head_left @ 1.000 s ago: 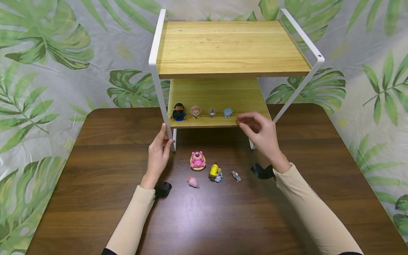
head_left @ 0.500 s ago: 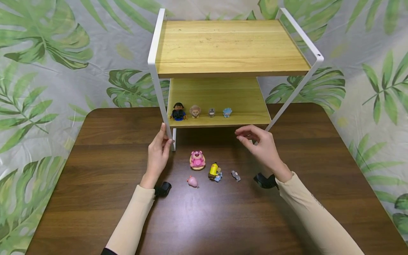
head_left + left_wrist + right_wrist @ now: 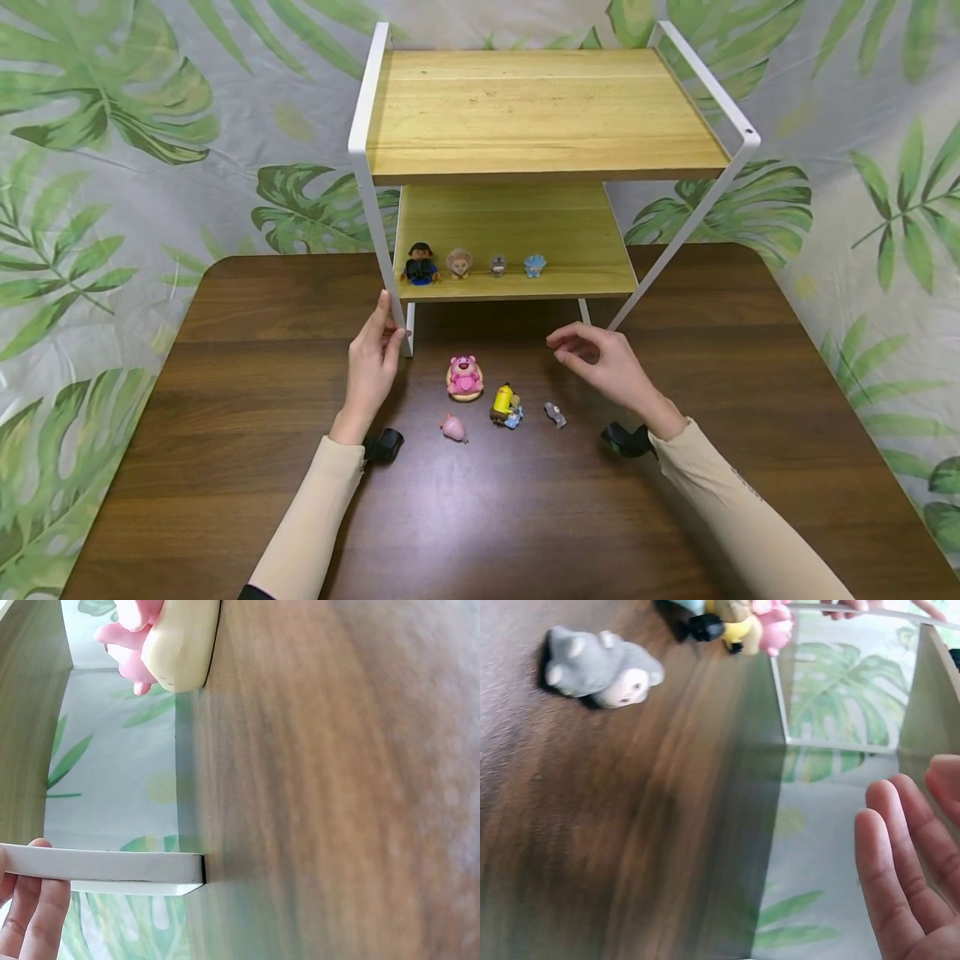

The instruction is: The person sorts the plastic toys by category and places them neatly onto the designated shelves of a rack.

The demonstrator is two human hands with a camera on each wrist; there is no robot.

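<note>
While the fingers of the left hand [image 3: 369,358] close about the white leg [image 3: 135,864] at the near left corner of a rack [image 3: 540,108], the right hand [image 3: 606,364] hovers in front of it, thumb and fingers apart in a loose curve. Near that hand a gray figure [image 3: 555,414] lies on the brown worktop [image 3: 465,542]. Further left are a yellow-and-blue figure [image 3: 504,403], a small pink figure [image 3: 453,428] and a pink bear [image 3: 465,379] set in a cream ring [image 3: 176,645]. The rack's lower shelf [image 3: 510,217] bears a row near its front edge: from the left, a dark-haired figure [image 3: 422,265], a tan figure [image 3: 460,263], a tiny gray-topped figure [image 3: 498,266] and a light-blue figure [image 3: 535,266]. Behind hangs a leaf-patterned cloth [image 3: 112,83].
</note>
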